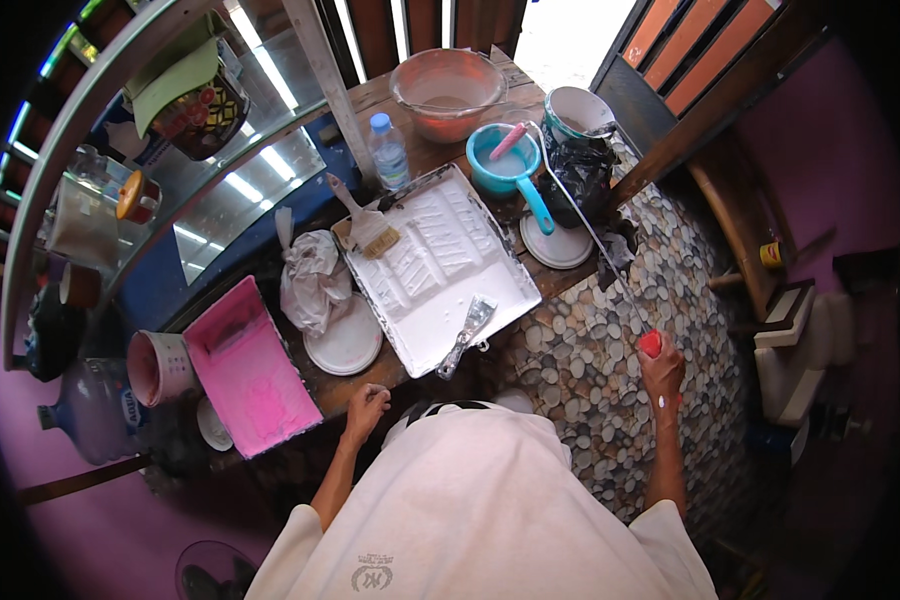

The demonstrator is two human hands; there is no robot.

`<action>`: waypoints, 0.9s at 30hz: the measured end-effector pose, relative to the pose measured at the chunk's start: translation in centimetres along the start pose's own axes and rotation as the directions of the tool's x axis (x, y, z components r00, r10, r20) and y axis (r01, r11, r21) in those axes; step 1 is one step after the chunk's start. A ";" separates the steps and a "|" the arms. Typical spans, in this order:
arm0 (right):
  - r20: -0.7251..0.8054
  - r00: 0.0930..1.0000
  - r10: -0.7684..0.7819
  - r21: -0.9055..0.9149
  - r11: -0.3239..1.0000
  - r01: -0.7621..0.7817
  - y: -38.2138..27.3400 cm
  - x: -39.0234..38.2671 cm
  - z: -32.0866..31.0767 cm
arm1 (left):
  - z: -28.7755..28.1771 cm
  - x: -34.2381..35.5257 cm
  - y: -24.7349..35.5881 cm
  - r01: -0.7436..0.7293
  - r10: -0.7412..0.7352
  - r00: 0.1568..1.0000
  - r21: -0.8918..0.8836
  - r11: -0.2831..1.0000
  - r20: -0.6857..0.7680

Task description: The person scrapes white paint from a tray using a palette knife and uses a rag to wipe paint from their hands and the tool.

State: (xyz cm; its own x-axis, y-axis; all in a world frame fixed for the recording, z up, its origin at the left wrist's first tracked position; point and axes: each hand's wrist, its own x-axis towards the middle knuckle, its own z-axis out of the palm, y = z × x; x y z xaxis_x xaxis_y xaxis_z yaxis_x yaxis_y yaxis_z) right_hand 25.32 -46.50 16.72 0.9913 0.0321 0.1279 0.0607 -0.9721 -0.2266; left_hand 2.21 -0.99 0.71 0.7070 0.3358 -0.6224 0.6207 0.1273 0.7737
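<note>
My right hand (660, 372) grips the red handle (651, 343) of a long roller frame (584, 206), whose small pink roller (508, 141) rests in a turquoise dipper (486, 175) of pale liquid. My left hand (368, 405) is loosely closed with nothing visible in it, near the bench's front edge below a round white lid (342, 352). Between my hands and the dipper lies a tray of white paint (440, 260), with a brush (370, 225) on its upper left corner and a putty knife (467, 335) at its lower edge.
On the left are a pink paint tray (255, 400), bucket (159, 368), crumpled bag (310, 280), water jug (85, 415) and glass cabinet (240, 210). Behind stand a bottle (390, 158), basin (448, 95) and paint can (580, 108). A chair (805, 355) is at right, beside the pebble-patterned surface (590, 370).
</note>
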 end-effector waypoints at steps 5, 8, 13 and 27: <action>0.102 0.993 -0.054 -0.150 0.986 0.069 -1.3 5.0 -3.4 | 0.2 -0.3 -0.2 0.003 -0.003 1.000 0.009 1.000 -0.018; 0.089 0.989 -0.117 -0.273 0.952 0.137 -2.0 7.4 -5.8 | 0.2 -0.6 -0.4 0.024 -0.024 0.999 0.013 1.000 -0.037; 0.053 0.953 -0.298 -0.492 0.823 0.285 1.3 9.4 -6.5 | 0.0 -1.0 -0.3 0.023 -0.023 0.999 0.011 1.000 -0.045; -0.180 0.763 -0.620 -0.673 0.644 0.365 -9.9 19.4 -18.6 | -1.4 -0.5 -0.6 0.079 -0.075 0.997 0.106 0.991 -0.036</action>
State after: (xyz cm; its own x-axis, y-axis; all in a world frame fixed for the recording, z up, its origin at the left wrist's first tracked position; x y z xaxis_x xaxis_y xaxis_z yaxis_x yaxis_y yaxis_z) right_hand 41.76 -40.56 39.43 0.6979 0.5858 0.4121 0.3218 -0.7705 0.5503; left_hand 1.01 0.07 0.74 0.6457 0.3589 -0.6740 0.7067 0.0534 0.7055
